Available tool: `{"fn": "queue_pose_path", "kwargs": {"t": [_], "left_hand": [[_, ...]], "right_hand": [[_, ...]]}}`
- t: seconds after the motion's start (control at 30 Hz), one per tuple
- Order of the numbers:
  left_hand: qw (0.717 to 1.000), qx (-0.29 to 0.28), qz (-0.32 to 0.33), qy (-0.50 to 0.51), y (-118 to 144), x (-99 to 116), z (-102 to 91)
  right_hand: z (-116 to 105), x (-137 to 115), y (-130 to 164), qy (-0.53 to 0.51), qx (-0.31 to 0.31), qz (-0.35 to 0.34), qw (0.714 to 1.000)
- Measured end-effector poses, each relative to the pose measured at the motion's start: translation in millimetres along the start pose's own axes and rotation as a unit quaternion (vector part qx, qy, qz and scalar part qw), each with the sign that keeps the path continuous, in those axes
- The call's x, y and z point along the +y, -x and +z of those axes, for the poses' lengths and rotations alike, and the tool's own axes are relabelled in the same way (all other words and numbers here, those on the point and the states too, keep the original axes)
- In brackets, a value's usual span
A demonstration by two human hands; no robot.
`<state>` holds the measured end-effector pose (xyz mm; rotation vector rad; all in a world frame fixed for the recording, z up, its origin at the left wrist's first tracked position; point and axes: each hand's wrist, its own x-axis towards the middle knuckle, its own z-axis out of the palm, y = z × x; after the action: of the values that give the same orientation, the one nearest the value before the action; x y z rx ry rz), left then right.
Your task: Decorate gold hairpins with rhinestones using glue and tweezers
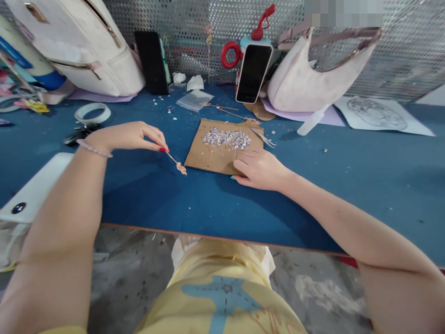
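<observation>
My left hand (146, 136) pinches the thin stem of a gold-coloured hair stick (181, 168), its ornate end pointing down to the right, just off the cardboard's left corner. My right hand (259, 169) is closed over the front right corner of a flat piece of cardboard (198, 155), fingers on top and thumb at the front edge. A spread of small shiny blue and silver rhinestones (225, 138) lies on the cardboard. Silver tweezers (264, 138) rest across its right edge. More gold hair sticks (225, 110) lie behind it.
Two bags, a white backpack (93, 51) and a pale handbag (323, 79), stand at the back. Between them are two upright phones (254, 73) and a plastic bag (194, 100). A tape roll (92, 112) lies left, a small white bottle (311, 123) right.
</observation>
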<state>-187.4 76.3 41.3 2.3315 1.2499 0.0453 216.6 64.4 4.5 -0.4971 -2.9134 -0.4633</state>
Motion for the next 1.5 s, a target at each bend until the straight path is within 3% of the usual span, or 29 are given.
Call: {"fn": "queue_pose_path", "kwargs": {"t": [0.4,0.73,1.13,1.5], "left_hand": [[0.999,-0.041,-0.028,0.008,-6.8,-10.4,4.7],[0.999,-0.040,-0.035,0.006,-8.8,-8.0,7.4],[0.998,-0.048,-0.048,-0.001,-10.2,-15.2,11.1],[0.996,-0.056,-0.069,-0.005,-8.6,-12.3,8.6]], "right_hand": [[-0.5,-0.4,1.2,0.044,0.080,-0.045,0.995],[-0.4,-0.1,1.6,0.032,0.042,-0.031,0.998],[0.0,-0.3,1.9,0.045,0.078,-0.045,0.995],[-3.3,-1.1,1.1,0.031,0.062,-0.034,0.997]]}}
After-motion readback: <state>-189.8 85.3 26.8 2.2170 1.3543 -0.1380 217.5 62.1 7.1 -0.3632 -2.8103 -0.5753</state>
